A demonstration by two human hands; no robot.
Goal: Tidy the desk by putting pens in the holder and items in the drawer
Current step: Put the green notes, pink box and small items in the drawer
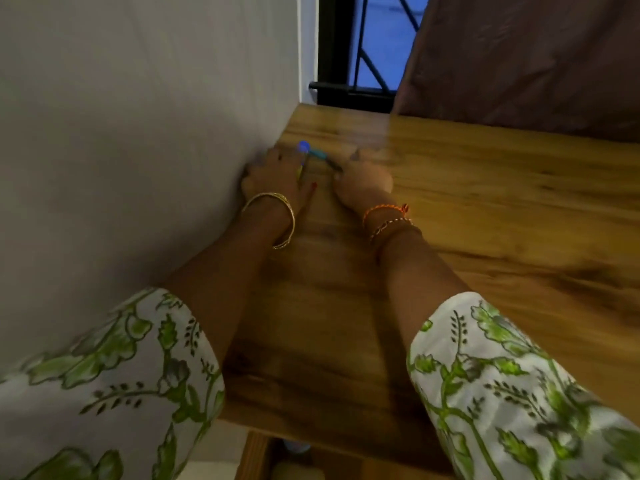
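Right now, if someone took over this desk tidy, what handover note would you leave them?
Left hand: by the wall, holding a yellowish pen; grip blurred.
Right hand: fingers curled on the dark end of a blue-capped pen lying on the desk.
Holder: not in view. An open compartment shows below the desk's near edge, possibly the drawer.
Done: nothing visibly stowed.
Left: get both pens into the holder, then put any other items in the drawer.

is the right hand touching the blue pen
Touching. The head view shows the right hand with its fingers closed over the dark end of the blue pen on the desk, though motion blur hides the exact grip.
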